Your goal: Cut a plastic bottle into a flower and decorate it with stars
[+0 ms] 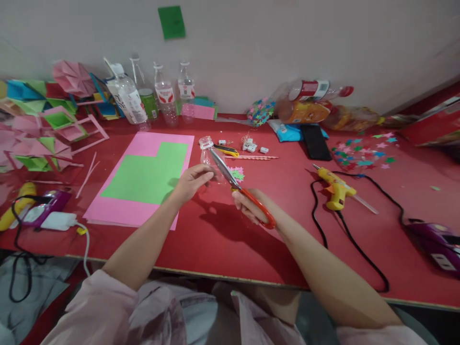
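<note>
Head view: left hand (195, 181) grasps clear plastic bottle (206, 154), right hand (246, 208) grips orange-handled metal scissors (227, 170), whose blades could skid off slick curves.

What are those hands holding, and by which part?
The right hand holds scissors by the orange handles; the left hand holds a clear bottle by its body.

Both forearms angled inward, left hand (196, 181) pinching, right hand (249, 205) gripping.

Printing on the bottle labels (166, 96) (red, white, orange) is too blurred to read.
</note>
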`<state>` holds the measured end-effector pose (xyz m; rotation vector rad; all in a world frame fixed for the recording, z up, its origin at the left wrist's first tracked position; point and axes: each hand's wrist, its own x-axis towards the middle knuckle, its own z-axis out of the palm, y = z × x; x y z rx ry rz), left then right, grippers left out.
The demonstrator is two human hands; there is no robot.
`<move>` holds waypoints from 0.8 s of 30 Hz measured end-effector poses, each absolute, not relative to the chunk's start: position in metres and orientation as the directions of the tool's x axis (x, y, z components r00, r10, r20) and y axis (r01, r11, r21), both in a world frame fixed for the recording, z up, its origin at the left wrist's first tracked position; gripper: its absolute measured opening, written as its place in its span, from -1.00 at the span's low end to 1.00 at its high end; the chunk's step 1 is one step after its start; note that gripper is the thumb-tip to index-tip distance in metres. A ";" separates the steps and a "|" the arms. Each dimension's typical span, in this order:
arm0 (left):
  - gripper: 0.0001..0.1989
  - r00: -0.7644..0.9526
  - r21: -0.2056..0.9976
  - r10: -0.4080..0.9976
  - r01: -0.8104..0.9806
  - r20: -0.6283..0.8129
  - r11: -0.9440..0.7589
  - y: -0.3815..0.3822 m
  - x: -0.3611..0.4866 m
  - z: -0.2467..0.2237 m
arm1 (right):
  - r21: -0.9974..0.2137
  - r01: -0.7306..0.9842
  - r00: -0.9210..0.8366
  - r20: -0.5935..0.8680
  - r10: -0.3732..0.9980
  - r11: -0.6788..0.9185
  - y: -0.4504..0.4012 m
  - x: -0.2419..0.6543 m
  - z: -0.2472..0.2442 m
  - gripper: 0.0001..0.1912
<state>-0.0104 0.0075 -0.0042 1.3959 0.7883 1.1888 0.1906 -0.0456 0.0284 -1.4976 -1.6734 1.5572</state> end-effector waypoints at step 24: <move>-0.80 -0.074 0.864 0.983 -0.469 0.167 -0.182 0.015 -0.026 0.015 | -0.759 0.648 -0.252 -0.285 0.925 -0.058 -0.047 0.190 0.029 -0.43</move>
